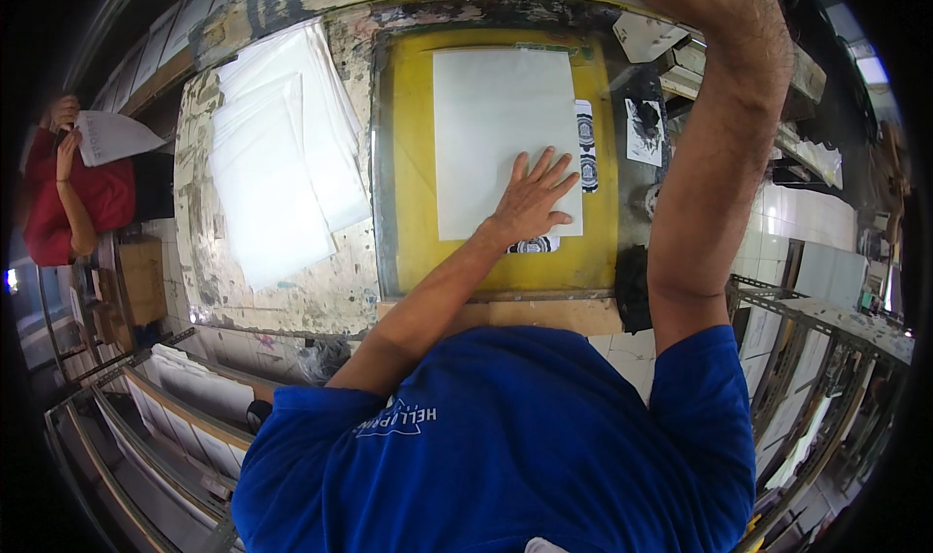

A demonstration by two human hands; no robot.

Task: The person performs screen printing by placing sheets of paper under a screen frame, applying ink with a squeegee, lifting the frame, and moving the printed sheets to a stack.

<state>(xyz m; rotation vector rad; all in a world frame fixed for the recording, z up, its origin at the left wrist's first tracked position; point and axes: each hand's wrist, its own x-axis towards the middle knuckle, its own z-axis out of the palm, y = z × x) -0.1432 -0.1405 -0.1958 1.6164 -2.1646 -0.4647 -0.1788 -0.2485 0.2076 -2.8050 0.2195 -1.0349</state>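
Observation:
My left hand (535, 195) lies flat with spread fingers on the lower right part of a white paper sheet (496, 116). The sheet rests on a yellow screen-printing mesh (413, 193) set in a frame. Black-and-white printed shapes (586, 155) peek out past the sheet's right edge, and another shows below my left hand. Up the right side stretches my right arm, reaching over the far edge of the frame. Its hand is cut off by the top of the picture.
Left of the frame, a fanned stack of white paper (277, 164) covers part of a paint-spattered table (204, 271). An ink-smeared paper scrap (643, 130) is at the right. Metal racks (816, 310) flank me. At far left a person in red (83, 203) holds a white sheet (117, 137).

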